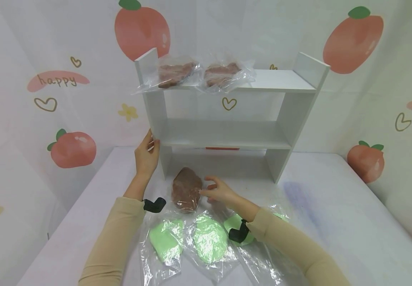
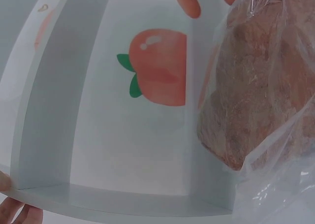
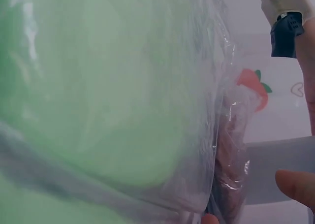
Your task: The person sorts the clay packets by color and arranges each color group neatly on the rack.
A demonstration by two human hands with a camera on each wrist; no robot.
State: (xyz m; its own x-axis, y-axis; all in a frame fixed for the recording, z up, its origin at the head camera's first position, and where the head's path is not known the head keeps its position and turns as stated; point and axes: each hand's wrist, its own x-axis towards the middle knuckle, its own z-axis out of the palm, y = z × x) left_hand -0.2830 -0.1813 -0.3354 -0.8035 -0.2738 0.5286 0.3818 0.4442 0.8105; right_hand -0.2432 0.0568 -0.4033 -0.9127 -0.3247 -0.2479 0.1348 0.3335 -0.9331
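My left hand (image 1: 147, 155) grips the left side panel of a white shelf unit (image 1: 198, 133), its fingertips also at the panel edge in the left wrist view. A brown lump in a clear plastic bag (image 1: 187, 188) leans at the bottom left of the shelf; it looms large at the right of the left wrist view. My right hand (image 1: 223, 192) is beside this lump with fingers spread, one fingertip right at the bag's edge. In the right wrist view a finger (image 3: 298, 185) stands apart from the bag.
Two bagged brown lumps (image 1: 177, 73) lie on the top shelf, toward the left. In front, several bagged light green slabs (image 1: 210, 238) lie on the white table (image 1: 334, 238), partly under my right forearm. A fruit-printed cloth (image 1: 102, 115) hangs behind and around.
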